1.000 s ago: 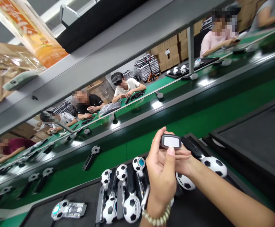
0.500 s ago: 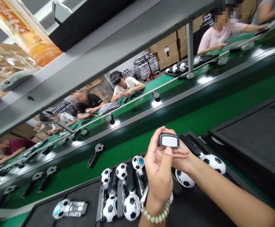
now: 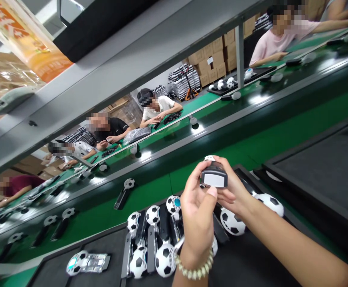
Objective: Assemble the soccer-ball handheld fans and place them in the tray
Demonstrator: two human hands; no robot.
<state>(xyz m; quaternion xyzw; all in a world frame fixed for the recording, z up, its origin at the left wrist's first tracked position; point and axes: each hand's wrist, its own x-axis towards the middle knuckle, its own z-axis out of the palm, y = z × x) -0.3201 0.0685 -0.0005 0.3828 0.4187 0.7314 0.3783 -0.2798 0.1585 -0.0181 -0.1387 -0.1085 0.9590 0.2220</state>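
Note:
Both hands hold one football-patterned handheld device in front of me, its dark handle end with a pale rectangular face turned my way. Beyond that end, a bit of the white ball-shaped head shows. My left hand, with a beaded bracelet at the wrist, is closed round the near left side, thumb below the pale face. My right hand wraps the far right side, its fingertips partly hidden. Below them, similar football devices lie in rows on a black tray. One device with its inside exposed lies apart at left.
A green conveyor belt carries more devices past the far side of the tray. A grey metal beam slants overhead. Another black tray stands at right. Several people sit across the belt, with stacked cartons behind.
The device in my hands has tilted, so more of its dark body and a bit of its ball head show. My right fingers have come up round it. A device on the belt has shifted slightly right.

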